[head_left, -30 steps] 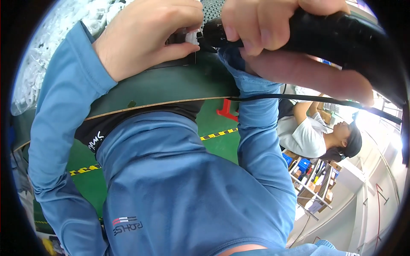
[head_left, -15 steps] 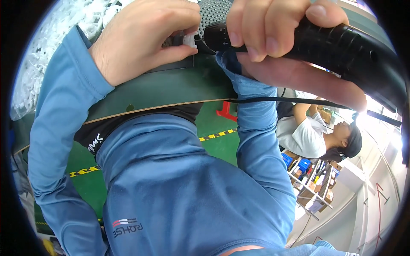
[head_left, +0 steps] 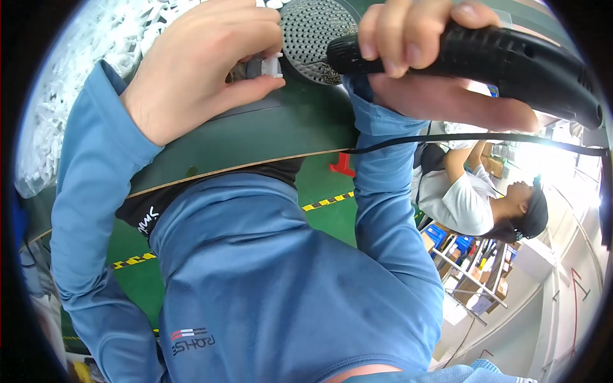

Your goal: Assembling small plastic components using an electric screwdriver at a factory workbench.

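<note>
My left hand (head_left: pixel 204 70) pinches a small white and grey plastic part (head_left: pixel 263 66) between thumb and fingers. In my right hand (head_left: pixel 434 64) is a black electric screwdriver (head_left: pixel 530 70), fingers wrapped round its body and thumb stretched along its underside. The screwdriver's front end points left, over the edge of a round perforated metal dish (head_left: pixel 310 32). Small screws (head_left: pixel 329 73) lie in the dish beside that end. The plastic part and the screwdriver are apart; the driver's bit is hard to make out.
A clear bag of white plastic parts (head_left: pixel 57 108) lies at the left on the green table (head_left: pixel 300 121). A black cable (head_left: pixel 447 137) crosses above my right sleeve. Beyond the table's edge, a person in a white top (head_left: pixel 460 198) sits near a shelf rack (head_left: pixel 469 274).
The screwdriver has drawn back to the right, away from the plastic part, and its front end is now by the screws. My left hand has shifted slightly left with the part.
</note>
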{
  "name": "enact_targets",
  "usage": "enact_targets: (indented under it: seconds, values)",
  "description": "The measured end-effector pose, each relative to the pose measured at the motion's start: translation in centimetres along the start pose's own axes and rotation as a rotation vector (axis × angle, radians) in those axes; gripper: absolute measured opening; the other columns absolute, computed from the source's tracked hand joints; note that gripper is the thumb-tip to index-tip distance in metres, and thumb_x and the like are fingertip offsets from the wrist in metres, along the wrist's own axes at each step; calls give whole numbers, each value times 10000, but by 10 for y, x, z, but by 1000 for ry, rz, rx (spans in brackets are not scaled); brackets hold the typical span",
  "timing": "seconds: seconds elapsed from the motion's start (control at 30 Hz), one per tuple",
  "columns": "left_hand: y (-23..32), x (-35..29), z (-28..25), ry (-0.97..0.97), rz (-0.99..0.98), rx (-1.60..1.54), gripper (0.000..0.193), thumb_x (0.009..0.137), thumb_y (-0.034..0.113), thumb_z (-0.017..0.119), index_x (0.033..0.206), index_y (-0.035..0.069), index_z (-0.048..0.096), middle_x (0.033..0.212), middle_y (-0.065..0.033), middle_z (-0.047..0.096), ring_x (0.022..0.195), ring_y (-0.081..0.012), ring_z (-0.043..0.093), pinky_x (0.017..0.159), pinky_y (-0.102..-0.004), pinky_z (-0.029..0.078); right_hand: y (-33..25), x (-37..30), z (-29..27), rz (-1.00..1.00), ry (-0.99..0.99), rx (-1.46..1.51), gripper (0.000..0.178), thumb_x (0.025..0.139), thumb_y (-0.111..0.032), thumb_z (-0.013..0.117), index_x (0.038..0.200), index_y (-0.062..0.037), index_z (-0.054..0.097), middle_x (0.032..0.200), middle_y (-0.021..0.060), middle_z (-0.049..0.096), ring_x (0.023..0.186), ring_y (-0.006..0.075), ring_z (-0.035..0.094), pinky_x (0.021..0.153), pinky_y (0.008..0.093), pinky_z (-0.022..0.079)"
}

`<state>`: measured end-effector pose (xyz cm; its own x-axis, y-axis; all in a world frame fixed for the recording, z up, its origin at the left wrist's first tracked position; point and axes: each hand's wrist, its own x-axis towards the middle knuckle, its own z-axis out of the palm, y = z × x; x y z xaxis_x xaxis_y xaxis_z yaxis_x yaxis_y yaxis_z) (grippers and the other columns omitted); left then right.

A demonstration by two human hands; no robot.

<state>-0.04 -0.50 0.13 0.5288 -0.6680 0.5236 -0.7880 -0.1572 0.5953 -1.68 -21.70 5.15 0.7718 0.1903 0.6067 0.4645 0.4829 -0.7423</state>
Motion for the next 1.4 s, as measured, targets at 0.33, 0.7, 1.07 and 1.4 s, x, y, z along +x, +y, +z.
enact_targets:
  seconds: [0.33,0.7,1.07,1.4]
  values:
    - [-2,-2,-1,16,17,-36,330,696,34,807,937,27,582,825,-80,498,755,-259,496,689,-368,419,16,-2,3,-49,-67,-36,954,830,-865,466,1204,12,445,712,66,536,524,153,533,499,287,494]
    - [-1,0,-1,15,6,-27,335,701,43,809,945,24,580,842,-85,504,777,-268,508,718,-367,427,9,13,-32,-22,-440,75,1017,815,-871,507,1398,-38,500,882,73,590,695,181,580,623,344,493]
    - [11,7,-19,-75,-125,-37,293,720,105,808,933,37,620,878,-105,578,841,-304,569,766,-387,454,25,-4,9,-131,-95,40,1026,784,-890,488,1240,28,441,764,87,558,576,166,557,524,289,500]
    - [8,8,-16,-64,-79,-12,279,726,133,809,929,51,635,891,-102,597,844,-309,573,764,-390,451,6,-3,15,-85,8,-20,954,836,-854,488,1246,6,448,777,88,556,601,180,569,563,315,510]
